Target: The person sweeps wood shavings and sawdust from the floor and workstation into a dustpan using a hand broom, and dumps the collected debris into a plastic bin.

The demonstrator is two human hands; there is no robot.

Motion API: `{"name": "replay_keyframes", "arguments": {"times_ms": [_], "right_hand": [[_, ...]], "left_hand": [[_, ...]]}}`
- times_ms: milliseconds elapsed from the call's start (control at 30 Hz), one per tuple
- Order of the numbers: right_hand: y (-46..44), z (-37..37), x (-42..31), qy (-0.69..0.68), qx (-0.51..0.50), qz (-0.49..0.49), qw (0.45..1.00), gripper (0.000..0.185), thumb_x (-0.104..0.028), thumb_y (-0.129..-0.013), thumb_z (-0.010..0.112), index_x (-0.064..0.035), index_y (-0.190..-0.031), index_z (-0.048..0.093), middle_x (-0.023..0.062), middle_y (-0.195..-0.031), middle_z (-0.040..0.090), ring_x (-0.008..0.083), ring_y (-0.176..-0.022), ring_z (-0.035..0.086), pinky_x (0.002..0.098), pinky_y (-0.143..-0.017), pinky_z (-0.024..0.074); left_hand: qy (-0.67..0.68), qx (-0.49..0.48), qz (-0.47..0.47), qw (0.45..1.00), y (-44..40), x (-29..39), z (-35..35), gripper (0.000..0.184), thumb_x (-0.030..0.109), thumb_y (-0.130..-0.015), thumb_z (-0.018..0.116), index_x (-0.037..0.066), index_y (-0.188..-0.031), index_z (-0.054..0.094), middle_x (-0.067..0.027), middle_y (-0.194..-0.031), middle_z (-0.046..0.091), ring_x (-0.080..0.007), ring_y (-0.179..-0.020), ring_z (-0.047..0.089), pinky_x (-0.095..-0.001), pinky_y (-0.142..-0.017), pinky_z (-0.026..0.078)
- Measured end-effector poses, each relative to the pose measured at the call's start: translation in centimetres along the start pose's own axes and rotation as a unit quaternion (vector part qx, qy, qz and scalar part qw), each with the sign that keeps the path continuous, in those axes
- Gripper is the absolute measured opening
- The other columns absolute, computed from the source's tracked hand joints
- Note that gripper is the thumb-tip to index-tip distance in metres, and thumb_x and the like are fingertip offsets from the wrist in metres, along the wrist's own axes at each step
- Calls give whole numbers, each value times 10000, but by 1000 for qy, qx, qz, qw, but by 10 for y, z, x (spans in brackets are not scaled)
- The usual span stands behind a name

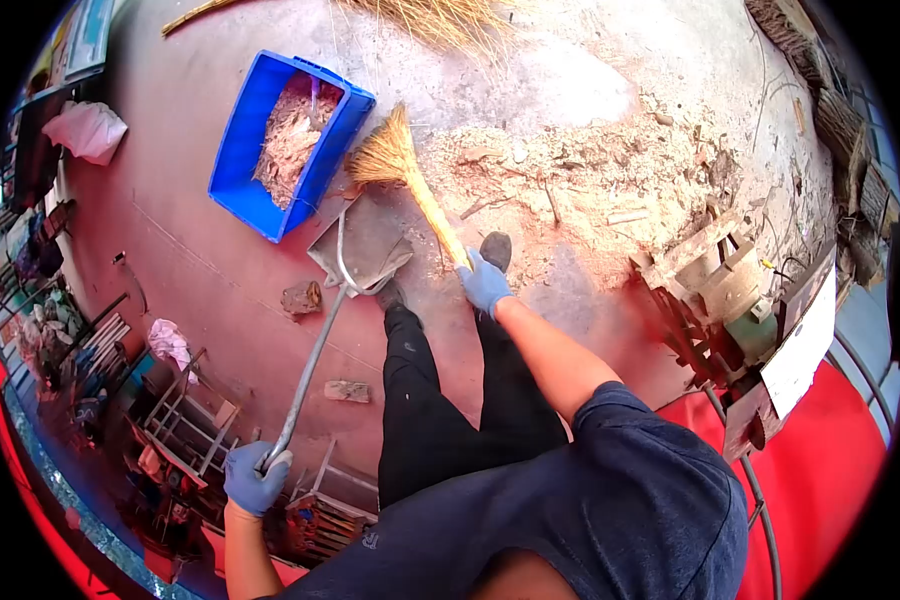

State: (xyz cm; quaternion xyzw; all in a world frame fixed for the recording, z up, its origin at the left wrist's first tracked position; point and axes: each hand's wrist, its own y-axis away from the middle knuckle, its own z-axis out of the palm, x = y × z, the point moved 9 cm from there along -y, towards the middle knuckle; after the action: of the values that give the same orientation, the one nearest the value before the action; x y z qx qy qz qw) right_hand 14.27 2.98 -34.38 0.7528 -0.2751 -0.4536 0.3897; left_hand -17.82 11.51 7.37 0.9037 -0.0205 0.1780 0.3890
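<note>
My left hand [254, 477], in a blue glove, is closed around the long metal handle of a dustpan [362, 240]. The pan rests on the floor in front of my feet, just below a blue bin. My right hand [485, 284], also gloved in blue, grips a straw hand broom [417, 185] by its handle. The broom's bristles spread out at the upper left, above the pan and near the bin's right side. Wood shavings and sawdust [580, 190] lie scattered over the floor to the right of the broom.
The blue bin [228, 160] holds wood shavings. A larger straw broom [435, 20] lies at the top. A machine with wooden parts [715, 275] stands at right, near stacked logs [838, 130]. Wood blocks [301, 298] sit on the floor. Racks and tools crowd the lower left.
</note>
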Motion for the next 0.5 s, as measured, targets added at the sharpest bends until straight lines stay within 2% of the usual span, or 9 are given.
{"name": "replay_keyframes", "arguments": {"times_ms": [100,133,167,200,300,333,400,433,500], "right_hand": [[-67,50,-58,62,-84,-8,994,512,-365,-970,426,-55,-1374,479,260,-1225,621,397,-1142,608,483,-959,482],[-81,52,-68,142,-78,-31,986,481,-337,-971,408,-57,-1352,496,249,-1232,622,386,-1143,612,490,-954,487],[-93,43,-62,156,-47,-27,986,456,-321,-953,450,-81,-1338,505,229,-1175,651,384,-1105,630,493,-927,498],[-98,32,-47,171,-18,-21,985,437,-304,-935,492,-105,-1323,515,209,-1117,680,382,-1066,648,495,-900,509],[-44,-50,34,197,-9,65,978,563,-437,-931,521,-162,-1419,468,228,-1222,634,381,-1133,613,466,-965,481],[-28,-73,88,238,41,70,968,609,-451,-935,514,-180,-1471,417,225,-1253,619,389,-1140,607,464,-982,470],[37,-122,129,260,47,130,956,604,-454,-935,529,-148,-1450,453,219,-1267,611,380,-1144,607,452,-992,468],[57,-131,151,261,72,91,958,595,-438,-933,542,-141,-1442,459,247,-1190,638,410,-1089,622,478,-955,483],[99,-129,147,235,109,41,965,563,-417,-929,560,-134,-1412,501,245,-1193,632,422,-1083,618,475,-957,480]], "left_hand": [[4,3,-19,1000,20,-7,5,190,127,-801,688,8,-697,582,-109,-558,483,-227,-479,460,-350,-498,365],[12,42,-31,999,21,-13,1,194,129,-806,681,6,-698,579,-113,-564,480,-229,-487,457,-347,-502,363],[22,79,-44,996,24,-21,-2,197,131,-812,673,4,-698,575,-117,-570,478,-232,-495,453,-344,-506,361],[3,79,-52,995,28,-40,-2,207,139,-827,660,-3,-705,573,-104,-585,486,-200,-517,456,-332,-519,363],[59,123,-94,986,39,-81,-2,190,128,-849,649,-6,-731,585,-62,-593,496,-142,-539,448,-309,-526,366],[75,120,-96,985,44,-91,0,162,114,-874,638,-9,-776,602,-17,-615,500,-89,-576,435,-280,-536,363],[102,129,-105,981,57,-125,7,152,110,-883,635,-10,-794,606,-2,-629,500,-77,-591,430,-270,-539,360],[119,139,-111,977,67,-142,13,143,107,-891,632,-10,-812,610,12,-642,500,-65,-606,426,-260,-541,358],[147,167,-110,969,78,-165,25,151,115,-899,634,-14,-823,609,26,-659,497,-54,-620,419,-255,-541,352]]}}
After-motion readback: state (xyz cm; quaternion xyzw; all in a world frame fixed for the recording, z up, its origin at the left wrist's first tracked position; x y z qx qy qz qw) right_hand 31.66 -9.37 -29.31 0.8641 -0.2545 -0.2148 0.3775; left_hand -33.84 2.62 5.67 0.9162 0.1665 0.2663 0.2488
